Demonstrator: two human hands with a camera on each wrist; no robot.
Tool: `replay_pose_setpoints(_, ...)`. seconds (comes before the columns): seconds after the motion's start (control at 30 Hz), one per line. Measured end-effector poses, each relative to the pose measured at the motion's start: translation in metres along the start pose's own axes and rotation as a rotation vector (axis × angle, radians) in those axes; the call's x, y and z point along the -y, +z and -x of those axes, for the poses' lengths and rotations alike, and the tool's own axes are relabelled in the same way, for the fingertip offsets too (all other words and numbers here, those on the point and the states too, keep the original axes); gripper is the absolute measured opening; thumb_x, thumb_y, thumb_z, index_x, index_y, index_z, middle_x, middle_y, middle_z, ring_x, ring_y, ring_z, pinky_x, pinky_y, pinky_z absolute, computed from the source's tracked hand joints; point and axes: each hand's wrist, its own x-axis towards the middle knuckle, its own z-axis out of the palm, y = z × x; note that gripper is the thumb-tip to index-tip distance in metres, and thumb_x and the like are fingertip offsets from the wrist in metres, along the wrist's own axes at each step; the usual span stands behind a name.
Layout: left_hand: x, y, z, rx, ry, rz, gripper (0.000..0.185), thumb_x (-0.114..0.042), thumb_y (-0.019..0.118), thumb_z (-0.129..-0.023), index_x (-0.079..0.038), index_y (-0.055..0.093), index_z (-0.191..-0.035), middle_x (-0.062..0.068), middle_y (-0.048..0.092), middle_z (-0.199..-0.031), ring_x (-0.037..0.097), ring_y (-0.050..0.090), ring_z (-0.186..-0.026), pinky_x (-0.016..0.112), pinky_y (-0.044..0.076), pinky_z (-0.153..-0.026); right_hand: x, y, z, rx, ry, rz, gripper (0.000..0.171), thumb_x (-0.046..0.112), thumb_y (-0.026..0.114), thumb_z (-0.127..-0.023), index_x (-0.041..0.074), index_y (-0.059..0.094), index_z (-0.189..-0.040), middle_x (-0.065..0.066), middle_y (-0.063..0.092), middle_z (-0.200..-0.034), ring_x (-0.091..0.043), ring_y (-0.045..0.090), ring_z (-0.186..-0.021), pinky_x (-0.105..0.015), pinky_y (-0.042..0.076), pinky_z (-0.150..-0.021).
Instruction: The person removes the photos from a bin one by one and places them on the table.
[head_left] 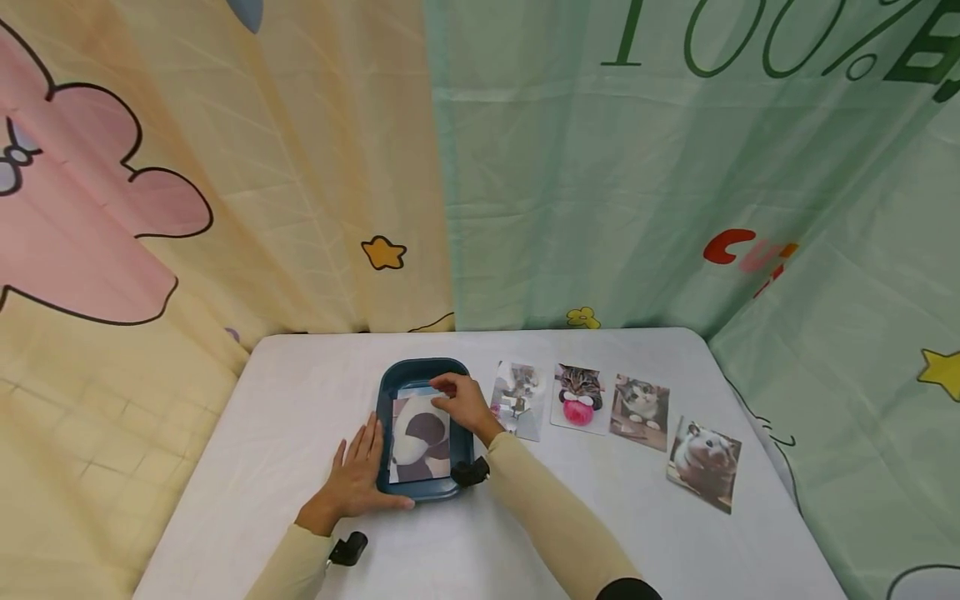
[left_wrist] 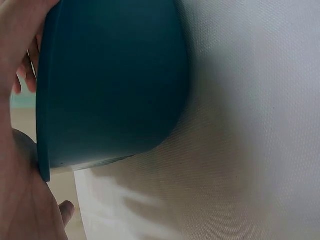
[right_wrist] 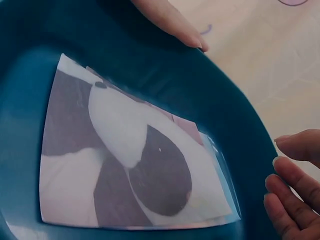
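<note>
A dark teal tray (head_left: 462, 446) with raised sides stands left of the table's middle. Inside it lie picture cards, the top one (head_left: 420, 442) printed with large white and dark grey-brown shapes; edges of others show beneath it in the right wrist view. My left hand (head_left: 356, 479) rests along the tray's left side, fingers straight, thumb by the near rim. Over the tray's far right part is my right hand (head_left: 461, 404), its fingers (right_wrist: 287, 200) loosely bent with nothing visible between them. In the left wrist view, the tray's outer wall (left_wrist: 115, 75) fills much of the picture.
Right of the tray, several photo cards lie in a row on the white table (head_left: 570, 517): a grey kitten card (head_left: 520, 396), a tabby with a pink ball (head_left: 579, 396), a kitten (head_left: 641, 408) and a chubby animal (head_left: 705, 458). Printed curtains (head_left: 525, 208) surround the table.
</note>
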Motion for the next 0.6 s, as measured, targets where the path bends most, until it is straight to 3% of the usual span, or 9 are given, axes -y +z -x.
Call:
replay_pose_setpoints(0.3, 0.000, -0.001, 0.001, 0.001, 0.006, -0.003, 0.141, -0.077, 0.071, -0.060, 0.010, 0.005, -0.150, 0.025, -0.005, -0.159, 0.043, 0.004, -0.144, 0.065, 0.001, -0.111, 0.004, 0.022, -0.005, -0.040, 0.094, 0.036, 0.033, 0.000, 0.069, -0.085, 0.000, 0.066, -0.118, -0.017, 0.061, -0.123, -0.036, 0.054, -0.118, -0.045, 0.047, -0.096)
replay_pose_setpoints(0.6, 0.000, 0.001, 0.001, -0.015, 0.016, -0.011, 0.141, -0.077, 0.071, -0.060, 0.010, 0.006, -0.150, 0.025, -0.003, -0.159, 0.043, 0.006, -0.144, 0.065, 0.003, -0.111, -0.004, 0.042, -0.006, -0.076, 0.158, 0.242, 0.042, 0.006, 0.076, -0.078, 0.003, 0.067, -0.118, -0.015, 0.059, -0.126, -0.031, 0.054, -0.117, -0.045, 0.045, -0.098)
